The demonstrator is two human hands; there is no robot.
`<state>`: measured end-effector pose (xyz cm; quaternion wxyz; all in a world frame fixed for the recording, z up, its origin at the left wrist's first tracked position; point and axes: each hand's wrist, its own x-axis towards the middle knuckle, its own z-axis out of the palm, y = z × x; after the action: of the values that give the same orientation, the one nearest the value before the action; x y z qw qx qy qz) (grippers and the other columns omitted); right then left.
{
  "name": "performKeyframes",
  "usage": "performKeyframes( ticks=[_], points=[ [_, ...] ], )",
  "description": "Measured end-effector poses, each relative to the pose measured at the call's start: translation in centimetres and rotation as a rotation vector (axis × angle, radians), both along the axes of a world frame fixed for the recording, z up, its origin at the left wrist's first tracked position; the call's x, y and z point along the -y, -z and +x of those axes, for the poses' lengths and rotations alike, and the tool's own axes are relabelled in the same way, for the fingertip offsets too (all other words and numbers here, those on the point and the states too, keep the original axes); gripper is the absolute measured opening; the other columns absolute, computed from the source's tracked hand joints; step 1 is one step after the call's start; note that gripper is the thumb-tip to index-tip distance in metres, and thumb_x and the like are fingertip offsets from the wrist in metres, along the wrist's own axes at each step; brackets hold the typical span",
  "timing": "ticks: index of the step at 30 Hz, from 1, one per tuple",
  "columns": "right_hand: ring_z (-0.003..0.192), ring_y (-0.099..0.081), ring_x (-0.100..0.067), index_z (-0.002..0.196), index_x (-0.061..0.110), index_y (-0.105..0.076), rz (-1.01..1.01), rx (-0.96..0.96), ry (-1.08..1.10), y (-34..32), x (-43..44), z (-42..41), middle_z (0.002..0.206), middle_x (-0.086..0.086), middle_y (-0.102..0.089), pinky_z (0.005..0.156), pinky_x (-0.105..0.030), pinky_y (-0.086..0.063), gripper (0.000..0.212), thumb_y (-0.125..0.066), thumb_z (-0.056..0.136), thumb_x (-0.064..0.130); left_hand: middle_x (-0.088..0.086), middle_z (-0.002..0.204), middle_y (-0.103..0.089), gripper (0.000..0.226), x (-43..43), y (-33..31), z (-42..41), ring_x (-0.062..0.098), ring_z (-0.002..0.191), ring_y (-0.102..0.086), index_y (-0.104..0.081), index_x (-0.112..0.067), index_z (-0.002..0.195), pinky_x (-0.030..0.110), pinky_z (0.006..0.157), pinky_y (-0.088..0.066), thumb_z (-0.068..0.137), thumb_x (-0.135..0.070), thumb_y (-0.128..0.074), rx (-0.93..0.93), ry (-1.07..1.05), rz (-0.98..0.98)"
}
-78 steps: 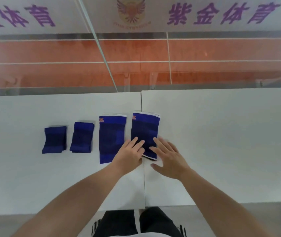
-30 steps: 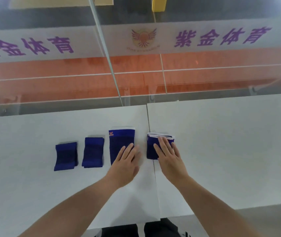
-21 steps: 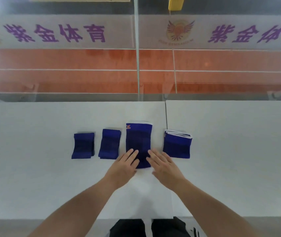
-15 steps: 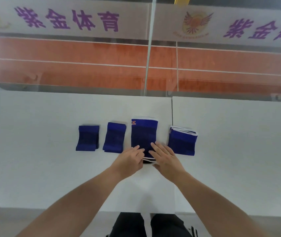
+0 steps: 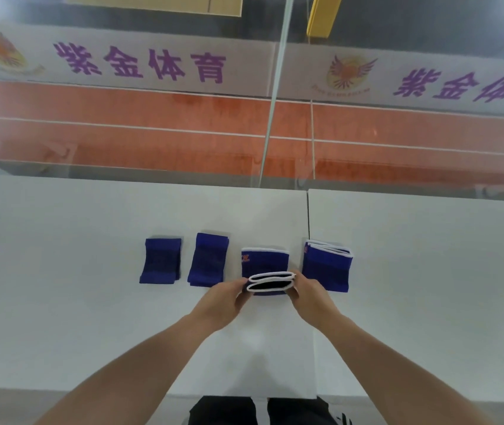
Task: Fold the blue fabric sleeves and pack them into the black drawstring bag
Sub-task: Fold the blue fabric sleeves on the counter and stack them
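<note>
Several blue fabric sleeves lie in a row on the white table (image 5: 60, 317). Two small folded sleeves sit at the left, one (image 5: 160, 260) farthest left and one (image 5: 208, 263) beside it. A folded sleeve with white trim (image 5: 327, 268) lies at the right. Between them is a third sleeve (image 5: 264, 261) with an orange logo, its near white-trimmed end lifted and bent toward the far end. My left hand (image 5: 224, 299) pinches that lifted end on its left side. My right hand (image 5: 309, 297) pinches it on the right. No black drawstring bag is in view.
A seam (image 5: 308, 216) between two white table tops runs just right of the sleeve I hold. A glass pane with a vertical joint (image 5: 270, 127) stands behind the table's far edge. My dark trousers (image 5: 244, 411) show below the near edge.
After the right sleeve was folded, both hands moved to the sleeve to its left. Its near end, flat half a second ago, is now lifted off the table and held in both hands.
</note>
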<state>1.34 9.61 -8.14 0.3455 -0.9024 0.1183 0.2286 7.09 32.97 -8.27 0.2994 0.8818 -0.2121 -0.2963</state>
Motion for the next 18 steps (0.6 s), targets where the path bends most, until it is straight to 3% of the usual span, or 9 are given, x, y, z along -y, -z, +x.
performKeyframes(
  ticks=[4,6,8,10,12,15,18],
  points=[
    [0.078,-0.067,-0.02,0.123,0.031,-0.052,0.067,-0.007,0.199,0.3,-0.8,2.2,0.092,0.002,-0.071,0.072,-0.042,-0.058,0.025,-0.049,0.101,0.043,-0.001,0.095,-0.07,0.025,1.6,0.6,1.0,0.019,0.082,-0.065,-0.057,-0.02,0.12,0.034,0.076,-0.054,0.104,-0.035,-0.045,-0.07,-0.237,0.009],
    [0.078,-0.066,-0.022,0.116,0.026,-0.054,-0.008,-0.022,0.207,0.8,-1.1,3.2,0.092,0.0,-0.071,0.069,-0.04,-0.057,0.023,-0.051,0.1,0.042,-0.003,0.095,-0.064,0.014,2.5,0.9,1.4,0.018,0.082,-0.061,-0.055,-0.02,0.111,0.032,0.073,-0.052,0.1,-0.028,-0.054,-0.062,-0.37,0.003],
    [0.081,-0.066,-0.026,0.104,0.02,-0.054,-0.152,-0.032,0.165,1.4,-1.4,4.0,0.091,-0.002,-0.07,0.066,-0.038,-0.053,0.025,-0.052,0.099,0.044,-0.002,0.103,-0.054,0.021,3.0,1.2,1.4,0.018,0.088,-0.054,-0.05,-0.018,0.108,0.027,0.075,-0.046,0.093,-0.022,-0.064,0.115,-0.404,0.03],
    [0.084,-0.067,-0.027,0.099,0.017,-0.052,-0.291,-0.029,0.119,1.7,-1.7,4.5,0.092,-0.004,-0.07,0.063,-0.035,-0.049,0.029,-0.051,0.098,0.046,0.003,0.115,-0.051,0.032,2.7,2.3,1.1,0.023,0.099,-0.049,-0.051,-0.016,0.114,0.032,0.084,-0.046,0.088,-0.023,-0.069,0.403,-0.193,0.114],
    [0.088,-0.066,-0.028,0.106,0.015,-0.053,-0.383,-0.013,0.075,1.9,-2.0,4.7,0.095,-0.004,-0.069,0.061,-0.035,-0.046,0.032,-0.051,0.098,0.046,0.004,0.134,-0.049,0.034,2.4,3.2,1.0,0.026,0.121,-0.048,-0.054,-0.02,0.122,0.04,0.094,-0.047,0.091,-0.029,-0.064,0.559,0.066,0.155],
    [0.094,-0.061,-0.026,0.11,0.014,-0.056,-0.493,0.167,-0.01,1.9,-2.2,4.0,0.104,-0.004,-0.062,0.065,-0.036,-0.049,0.028,-0.062,0.095,0.037,0.004,0.162,-0.028,0.041,2.1,4.5,0.8,0.025,0.15,-0.023,-0.049,-0.026,0.14,0.051,0.114,-0.031,0.099,-0.033,-0.048,0.555,0.253,0.23],
    [0.12,-0.054,-0.029,0.113,0.014,-0.06,-0.531,0.401,-0.226,2.8,-2.0,2.5,0.132,-0.008,-0.053,0.09,-0.042,-0.048,0.025,-0.067,0.09,0.023,-0.001,0.168,-0.005,0.053,1.9,5.3,0.4,0.02,0.154,-0.003,-0.031,-0.031,0.153,0.06,0.118,-0.019,0.102,-0.037,-0.042,0.474,0.291,0.332]
  ],
)
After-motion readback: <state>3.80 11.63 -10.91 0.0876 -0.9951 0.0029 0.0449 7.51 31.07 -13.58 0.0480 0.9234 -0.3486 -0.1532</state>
